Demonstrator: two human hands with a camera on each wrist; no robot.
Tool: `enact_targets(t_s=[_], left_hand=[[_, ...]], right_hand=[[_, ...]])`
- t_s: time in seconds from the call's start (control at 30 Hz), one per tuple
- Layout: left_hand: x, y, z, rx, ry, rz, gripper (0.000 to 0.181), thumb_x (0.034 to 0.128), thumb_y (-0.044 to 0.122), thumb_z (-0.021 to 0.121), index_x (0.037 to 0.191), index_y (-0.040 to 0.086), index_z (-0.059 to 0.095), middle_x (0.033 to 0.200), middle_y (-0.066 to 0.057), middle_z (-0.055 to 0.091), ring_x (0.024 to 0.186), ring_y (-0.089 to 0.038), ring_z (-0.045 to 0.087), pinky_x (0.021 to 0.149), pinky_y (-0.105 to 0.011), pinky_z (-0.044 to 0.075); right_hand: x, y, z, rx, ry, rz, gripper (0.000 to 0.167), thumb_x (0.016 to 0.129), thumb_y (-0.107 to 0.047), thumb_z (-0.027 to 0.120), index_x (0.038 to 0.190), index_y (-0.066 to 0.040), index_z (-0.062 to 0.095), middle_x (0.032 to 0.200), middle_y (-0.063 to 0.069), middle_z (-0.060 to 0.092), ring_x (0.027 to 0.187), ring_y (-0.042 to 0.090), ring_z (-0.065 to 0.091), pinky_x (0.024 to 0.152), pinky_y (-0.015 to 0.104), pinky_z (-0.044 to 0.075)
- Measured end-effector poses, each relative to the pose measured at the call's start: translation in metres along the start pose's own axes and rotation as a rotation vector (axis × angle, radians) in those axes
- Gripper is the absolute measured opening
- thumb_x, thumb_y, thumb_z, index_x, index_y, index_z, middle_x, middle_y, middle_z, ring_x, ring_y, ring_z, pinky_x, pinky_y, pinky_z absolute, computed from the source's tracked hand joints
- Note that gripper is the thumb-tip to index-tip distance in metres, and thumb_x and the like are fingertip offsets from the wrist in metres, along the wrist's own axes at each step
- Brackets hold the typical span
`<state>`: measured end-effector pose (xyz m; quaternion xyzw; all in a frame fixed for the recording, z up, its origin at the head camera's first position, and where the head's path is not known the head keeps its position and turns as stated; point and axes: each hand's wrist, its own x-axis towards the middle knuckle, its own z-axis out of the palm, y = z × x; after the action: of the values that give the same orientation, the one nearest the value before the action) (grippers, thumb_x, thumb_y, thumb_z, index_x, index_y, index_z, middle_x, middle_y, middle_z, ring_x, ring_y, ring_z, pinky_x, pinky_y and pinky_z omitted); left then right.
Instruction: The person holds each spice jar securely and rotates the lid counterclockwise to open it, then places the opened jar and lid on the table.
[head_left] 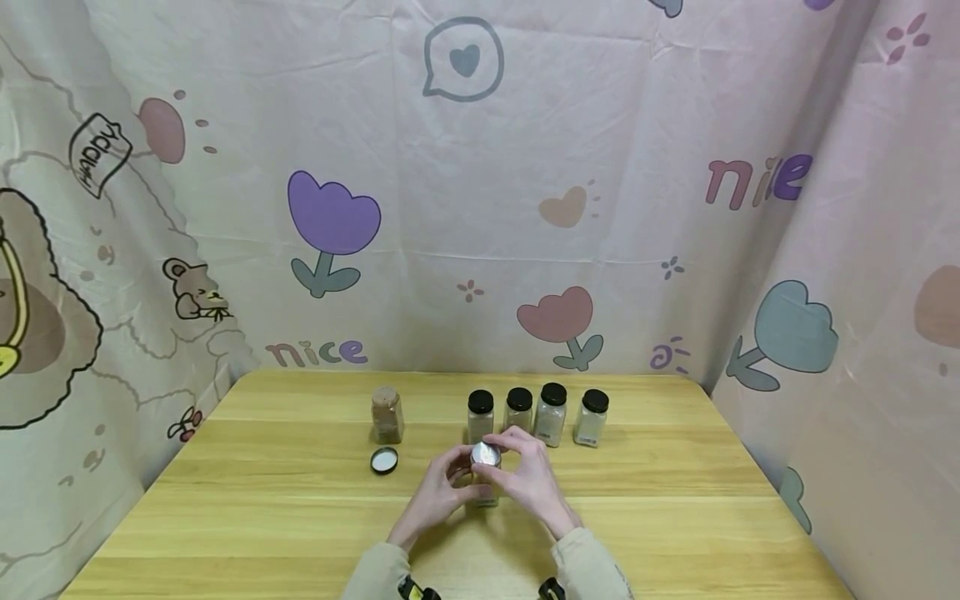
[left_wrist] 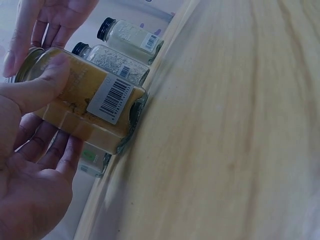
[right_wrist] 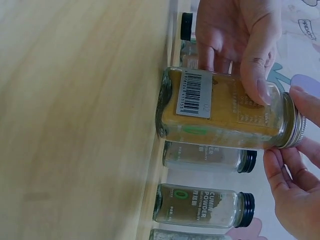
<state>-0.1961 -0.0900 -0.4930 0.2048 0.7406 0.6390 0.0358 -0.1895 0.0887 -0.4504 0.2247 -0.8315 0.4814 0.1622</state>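
Between both hands stands a square glass spice jar [head_left: 487, 500] full of yellow-orange powder, with a barcode label low on its side. Its silver metal lid [right_wrist: 297, 122] has a ridged edge. My left hand [head_left: 437, 493] holds the jar's body, the thumb lying along one face in the left wrist view. The thumb and fingertips of my right hand [head_left: 528, 475] pinch the lid at its rim. In the right wrist view the jar's base appears at or close to the tabletop; contact is not certain.
Behind my hands several black-capped spice jars [head_left: 552, 417] stand in a row, one [right_wrist: 200, 205] labelled cumin powder. To the left a jar of brownish powder [head_left: 387, 417] stands without a black cap. A loose black cap [head_left: 384, 461] lies upturned before it on the wooden table [head_left: 247, 500].
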Motion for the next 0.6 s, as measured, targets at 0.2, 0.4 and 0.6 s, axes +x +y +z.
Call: enact_targets(t_s=[0.2,0.4,0.6], left_hand=[[0.0000,-0.0013,0.0000,0.010,0.000,-0.002,0.059,0.0821,0.008,0.080,0.133,-0.006,0.053,0.133,-0.027,0.060,0.127,-0.042,0.057,0.115,-0.044,0.046],[0.0006,-0.0031,-0.0008,0.010,-0.009,-0.009,0.061,0.0832,0.010,0.080,0.135,-0.006,0.052,0.136,-0.027,0.059,0.130,-0.043,0.056,0.116,-0.045,0.044],[0.0014,-0.0036,-0.0010,0.018,-0.010,0.000,0.060,0.0836,0.009,0.079,0.135,-0.006,0.052,0.136,-0.028,0.058,0.130,-0.043,0.055,0.116,-0.045,0.044]], right_hand=[[0.0002,-0.0002,-0.0009,0.013,-0.007,-0.001,0.041,0.074,-0.012,0.088,0.109,0.002,0.074,0.093,0.006,0.071,0.087,0.022,0.067,0.079,0.028,0.058],[0.0003,0.0004,-0.0024,0.023,-0.026,-0.001,0.042,0.075,-0.013,0.088,0.112,0.002,0.073,0.097,0.008,0.072,0.089,0.024,0.068,0.081,0.023,0.056],[0.0001,0.0016,-0.0055,0.023,-0.070,-0.008,0.044,0.078,-0.015,0.086,0.116,0.000,0.071,0.107,0.008,0.074,0.095,0.024,0.069,0.088,0.029,0.058]])
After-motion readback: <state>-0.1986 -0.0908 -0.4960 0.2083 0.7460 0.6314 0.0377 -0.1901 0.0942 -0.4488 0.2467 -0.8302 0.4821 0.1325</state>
